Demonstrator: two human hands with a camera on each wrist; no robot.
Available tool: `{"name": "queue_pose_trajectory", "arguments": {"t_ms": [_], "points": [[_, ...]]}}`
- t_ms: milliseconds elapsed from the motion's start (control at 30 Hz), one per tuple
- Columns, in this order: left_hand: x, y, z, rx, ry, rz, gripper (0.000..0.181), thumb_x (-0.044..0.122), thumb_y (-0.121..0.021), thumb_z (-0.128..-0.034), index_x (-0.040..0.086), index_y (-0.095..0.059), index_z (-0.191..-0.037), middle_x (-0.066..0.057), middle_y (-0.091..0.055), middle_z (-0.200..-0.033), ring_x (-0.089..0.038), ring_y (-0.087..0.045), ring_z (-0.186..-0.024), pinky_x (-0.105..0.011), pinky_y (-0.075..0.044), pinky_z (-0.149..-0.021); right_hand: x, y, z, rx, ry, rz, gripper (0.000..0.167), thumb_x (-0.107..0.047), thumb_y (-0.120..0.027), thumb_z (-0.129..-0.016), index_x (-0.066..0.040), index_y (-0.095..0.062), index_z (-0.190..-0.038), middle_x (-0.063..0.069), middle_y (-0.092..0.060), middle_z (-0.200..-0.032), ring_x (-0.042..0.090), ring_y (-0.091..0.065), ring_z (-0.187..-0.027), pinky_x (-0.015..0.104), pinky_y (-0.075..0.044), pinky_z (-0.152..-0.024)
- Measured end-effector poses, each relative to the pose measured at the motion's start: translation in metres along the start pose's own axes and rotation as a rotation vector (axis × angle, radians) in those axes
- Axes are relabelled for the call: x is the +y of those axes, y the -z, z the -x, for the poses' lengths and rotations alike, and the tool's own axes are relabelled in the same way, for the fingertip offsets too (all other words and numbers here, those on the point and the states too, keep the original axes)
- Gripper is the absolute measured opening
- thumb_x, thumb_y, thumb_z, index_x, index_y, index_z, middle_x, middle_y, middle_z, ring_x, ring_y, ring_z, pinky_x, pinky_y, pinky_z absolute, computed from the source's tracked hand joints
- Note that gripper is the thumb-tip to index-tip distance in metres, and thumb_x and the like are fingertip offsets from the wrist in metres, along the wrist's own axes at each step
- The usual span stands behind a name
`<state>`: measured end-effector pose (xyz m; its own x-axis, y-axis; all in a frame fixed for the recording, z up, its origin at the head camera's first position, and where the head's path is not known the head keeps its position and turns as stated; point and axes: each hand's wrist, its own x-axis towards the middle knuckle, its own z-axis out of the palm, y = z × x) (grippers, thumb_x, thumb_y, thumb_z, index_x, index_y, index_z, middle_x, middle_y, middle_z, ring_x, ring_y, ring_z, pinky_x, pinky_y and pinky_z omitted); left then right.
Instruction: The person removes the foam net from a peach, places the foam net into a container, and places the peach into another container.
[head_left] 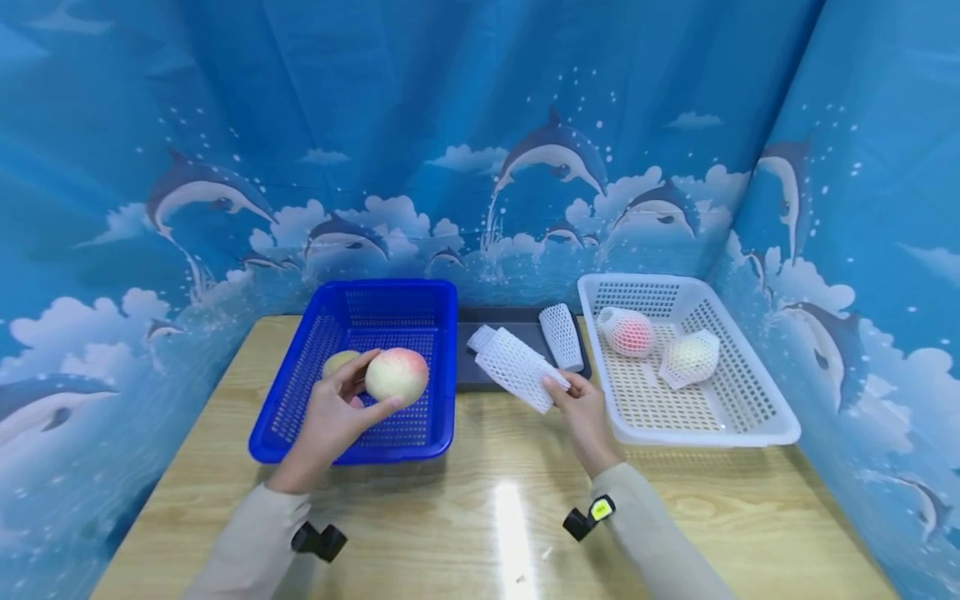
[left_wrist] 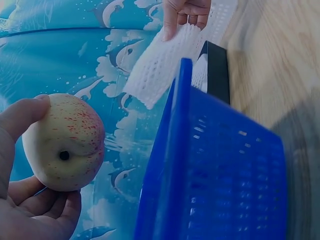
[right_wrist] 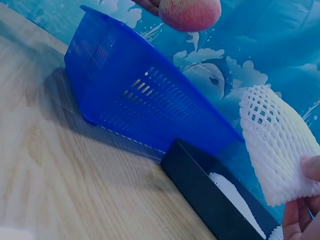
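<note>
A peach (head_left: 397, 375), pale yellow with a red blush, is gripped by my left hand (head_left: 333, 421) above the blue basket (head_left: 442, 333). In the left wrist view the thumb lies on top of the peach (left_wrist: 65, 145) and the fingers curl beneath it. My right hand (head_left: 587, 417) pinches one end of a white foam net sleeve (head_left: 517, 369) over the front of the dark tray (head_left: 468, 385). Flat and unfilled, the sleeve (right_wrist: 275, 145) points toward the blue basket. More fruit, partly hidden by my left hand, lies in that basket.
Another foam net (head_left: 561, 337) lies in the dark tray between the baskets. On the right, a white basket (head_left: 720, 425) holds two net-wrapped fruits, one reddish (head_left: 630, 333) and one pale (head_left: 690, 360). A dolphin-print curtain (head_left: 420, 125) stands behind the wooden table (head_left: 420, 533).
</note>
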<state>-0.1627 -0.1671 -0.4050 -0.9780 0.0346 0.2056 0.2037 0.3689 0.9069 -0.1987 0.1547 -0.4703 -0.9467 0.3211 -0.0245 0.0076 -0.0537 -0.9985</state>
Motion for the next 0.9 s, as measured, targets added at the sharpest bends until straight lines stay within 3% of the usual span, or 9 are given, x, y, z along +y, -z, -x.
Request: {"name": "queue_pose_trajectory", "arguments": {"t_ms": [200,333,433,567,700,833,900], "points": [[0.003,0.011,-0.003,0.015,-0.026,-0.002,0.075,0.026,-0.084,-0.0741,0.007,-0.050,-0.138,-0.012,-0.052,-0.135,-0.025,-0.056,-0.119,-0.010,-0.048,-0.088,0.004,-0.010,-0.017,0.041,-0.034,0.026,0.037,-0.014,-0.069,-0.089,0.008,-0.060,-0.117,0.009,-0.067,-0.099,0.000,-0.059,-0.077,0.015,-0.053,-0.070],[0.006,0.017,-0.003,0.020,0.017,-0.015,0.077,0.030,-0.083,-0.0743,0.009,-0.049,-0.139,-0.013,-0.052,-0.137,-0.025,-0.054,-0.122,-0.018,-0.049,-0.092,0.006,-0.015,-0.032,0.054,-0.080,0.025,0.036,-0.018,-0.064,-0.092,0.005,-0.059,-0.120,0.018,-0.062,-0.113,0.008,-0.060,-0.085,0.025,-0.055,-0.083],[0.007,0.020,-0.003,0.025,0.034,-0.032,0.077,0.031,-0.083,-0.0748,0.009,-0.048,-0.140,-0.014,-0.052,-0.138,-0.026,-0.054,-0.122,-0.024,-0.050,-0.094,0.006,-0.019,-0.042,0.061,-0.083,0.076,0.034,-0.018,-0.061,-0.094,0.005,-0.059,-0.119,0.017,-0.061,-0.110,0.014,-0.060,-0.087,0.035,-0.055,-0.088],[0.007,0.024,-0.004,0.036,0.026,-0.041,0.076,0.028,-0.083,-0.0751,0.008,-0.048,-0.140,-0.015,-0.052,-0.137,-0.027,-0.054,-0.122,-0.022,-0.051,-0.092,0.007,-0.024,-0.053,0.094,-0.035,0.214,0.030,-0.020,-0.064,-0.092,0.005,-0.064,-0.110,0.014,-0.062,-0.097,0.018,-0.059,-0.081,0.032,-0.055,-0.076],[0.008,0.027,-0.004,0.036,0.028,-0.048,0.076,0.028,-0.082,-0.0754,0.009,-0.047,-0.141,-0.015,-0.051,-0.138,-0.029,-0.055,-0.121,-0.026,-0.053,-0.090,0.011,-0.026,-0.062,0.144,0.010,0.384,0.029,-0.026,-0.069,-0.088,0.001,-0.068,-0.100,0.008,-0.061,-0.083,0.018,-0.056,-0.075,0.024,-0.046,-0.063],[0.009,0.029,-0.003,0.036,0.025,-0.064,0.077,0.030,-0.082,-0.0758,0.009,-0.047,-0.141,-0.015,-0.050,-0.139,-0.031,-0.054,-0.122,-0.036,-0.053,-0.091,0.016,-0.026,-0.069,0.183,0.044,0.508,0.031,-0.029,-0.071,-0.085,-0.001,-0.071,-0.100,0.010,-0.064,-0.083,0.025,-0.057,-0.081,0.033,-0.046,-0.070],[0.009,0.030,-0.003,0.036,0.012,-0.069,0.076,0.030,-0.082,-0.0762,0.009,-0.047,-0.141,-0.015,-0.050,-0.139,-0.031,-0.054,-0.122,-0.034,-0.053,-0.092,0.018,-0.025,-0.072,0.187,0.053,0.547,0.033,-0.028,-0.072,-0.085,0.000,-0.070,-0.104,0.014,-0.067,-0.090,0.029,-0.059,-0.088,0.039,-0.048,-0.079]]}}
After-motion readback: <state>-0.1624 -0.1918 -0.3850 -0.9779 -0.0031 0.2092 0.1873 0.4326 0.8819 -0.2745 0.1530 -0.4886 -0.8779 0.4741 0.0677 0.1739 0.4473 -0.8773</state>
